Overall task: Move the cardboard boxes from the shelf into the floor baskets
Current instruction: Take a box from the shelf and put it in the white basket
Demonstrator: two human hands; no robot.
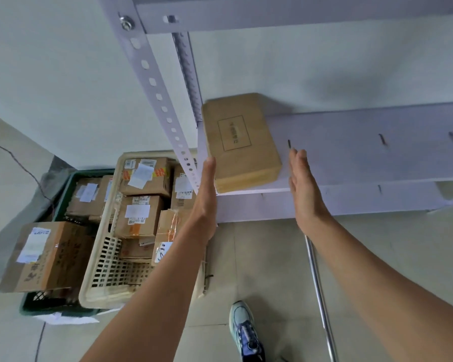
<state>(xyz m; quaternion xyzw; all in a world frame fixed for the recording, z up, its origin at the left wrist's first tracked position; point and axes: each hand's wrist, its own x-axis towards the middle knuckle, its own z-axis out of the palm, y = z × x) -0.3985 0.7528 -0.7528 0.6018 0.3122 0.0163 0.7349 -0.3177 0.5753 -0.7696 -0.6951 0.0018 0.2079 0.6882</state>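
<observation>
Fingers [210,165] of the left hand [207,189] are straight and held together, grasping nothing. They stand edge-on just beside the near left corner of the cardboard box [242,142]; whether they touch it cannot be told. The right hand [302,184] is likewise flat and released, its palm turned toward the box, with a clear gap between it and the box's right side. The box lies flat on the white shelf [364,152], at its left end, beside the perforated post [157,90]. Down on the floor to the left, a cream basket [107,270] holds labelled boxes [139,215], and more fill the green basket [63,194] beside it. Near the bottom edge are a shoe [245,330] and a metal pole [319,296].
</observation>
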